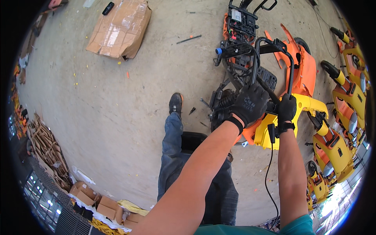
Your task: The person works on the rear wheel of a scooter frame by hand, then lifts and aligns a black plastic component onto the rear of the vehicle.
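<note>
My left hand point(250, 103), in a black glove, is closed around one leg of a bent black tubular frame point(291, 72). Closed on the frame's other leg is my right hand point(287, 108), gloved in black too. The frame's joined end points away from me, above a partly dismantled vehicle point(235, 62) with bare black parts and wiring. Beneath my hands lies a yellow body panel point(309, 103). An orange panel point(306, 72) lies just beyond it. A black cable point(267, 176) hangs from a small black device point(272, 133) beside my right wrist. My fingertips are mostly hidden.
A taped cardboard box point(117, 29) lies at the far left, with a black object point(108, 8) on it. Several yellow and orange vehicles point(338, 149) line the right side. Loose metal parts point(188, 39) are on the concrete floor. Flattened cardboard point(49, 150) is piled at the left.
</note>
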{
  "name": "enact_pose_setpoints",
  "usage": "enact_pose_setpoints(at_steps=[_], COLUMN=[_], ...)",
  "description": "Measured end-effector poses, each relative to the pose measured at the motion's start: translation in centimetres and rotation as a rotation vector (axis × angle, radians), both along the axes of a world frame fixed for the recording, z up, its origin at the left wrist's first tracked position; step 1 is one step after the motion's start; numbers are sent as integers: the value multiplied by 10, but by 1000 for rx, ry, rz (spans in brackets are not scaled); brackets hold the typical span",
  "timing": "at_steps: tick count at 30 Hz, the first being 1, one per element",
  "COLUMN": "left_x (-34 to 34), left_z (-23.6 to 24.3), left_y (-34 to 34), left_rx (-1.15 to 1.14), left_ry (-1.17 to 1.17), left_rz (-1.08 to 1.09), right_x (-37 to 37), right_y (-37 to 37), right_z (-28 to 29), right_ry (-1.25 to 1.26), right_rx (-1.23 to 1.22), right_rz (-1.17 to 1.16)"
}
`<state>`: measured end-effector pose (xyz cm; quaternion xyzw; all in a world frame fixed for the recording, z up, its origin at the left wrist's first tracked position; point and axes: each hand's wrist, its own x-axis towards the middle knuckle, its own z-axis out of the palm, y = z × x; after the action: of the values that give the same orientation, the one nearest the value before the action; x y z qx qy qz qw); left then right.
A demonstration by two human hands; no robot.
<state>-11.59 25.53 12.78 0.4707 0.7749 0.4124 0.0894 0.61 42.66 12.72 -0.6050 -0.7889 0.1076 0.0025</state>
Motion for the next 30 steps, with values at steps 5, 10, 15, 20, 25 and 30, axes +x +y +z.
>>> enact_pose_setpoints(at_steps=[5, 10, 15, 20, 25, 30], left_x=[2, 1, 3, 3, 0, -5], left_z=[-1, -3, -7, -16, -21, -21], left_y=[0, 1, 1, 5, 2, -5], left_rx=[3, 24, 42, 104, 143, 121], left_ry=[44, 28, 22, 51, 117, 211], left_rz=[16, 6, 11, 26, -48, -66], right_x=[-1, -2, 3, 10, 8, -2], right_y=[-1, -1, 2, 5, 1, -13], right_z=[4, 4, -2, -8, -4, 4], right_ry=[-47, -8, -20, -148, -344, -254], right_rx=[18, -37, -27, 60, 112, 90], right_rz=[57, 5, 16, 220, 405, 299])
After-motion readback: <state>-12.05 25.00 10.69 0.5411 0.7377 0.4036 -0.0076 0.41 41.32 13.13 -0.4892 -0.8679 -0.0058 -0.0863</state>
